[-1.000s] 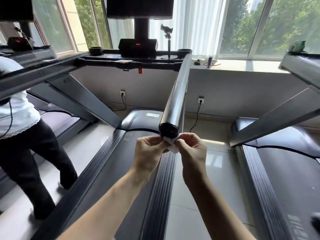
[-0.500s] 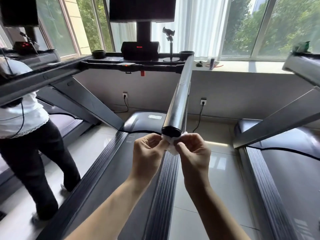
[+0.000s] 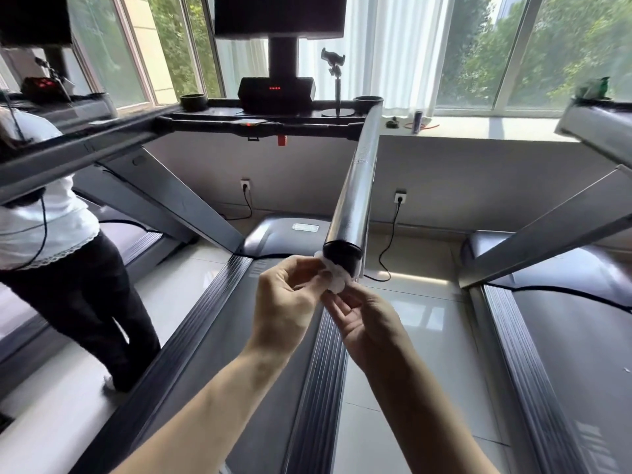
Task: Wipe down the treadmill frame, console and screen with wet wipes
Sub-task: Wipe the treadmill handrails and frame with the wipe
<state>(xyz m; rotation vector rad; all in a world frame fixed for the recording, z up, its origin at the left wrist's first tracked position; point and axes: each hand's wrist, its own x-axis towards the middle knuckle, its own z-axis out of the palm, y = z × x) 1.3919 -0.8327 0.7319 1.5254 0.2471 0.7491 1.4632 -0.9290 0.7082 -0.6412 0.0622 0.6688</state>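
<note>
Where handrail (image 3: pixel 355 200) ends, L hand (image 3: pixel 287 302) & R hand (image 3: pixel 369 323) pinch wipe (image 3: pixel 336 279).

Crumpled white wipe (image 3: pixel 333 281) against black handrail end (image 3: pixel 342 256)

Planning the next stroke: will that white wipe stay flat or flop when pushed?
Likely floppy: the wipe sits crumpled between left hand and right hand. Probably light: a pinch holds it. May bunch against the end cap.

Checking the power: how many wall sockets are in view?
2: one socket left of the handrail, another right of it, each with a cable plugged in. More may be hidden.
</note>
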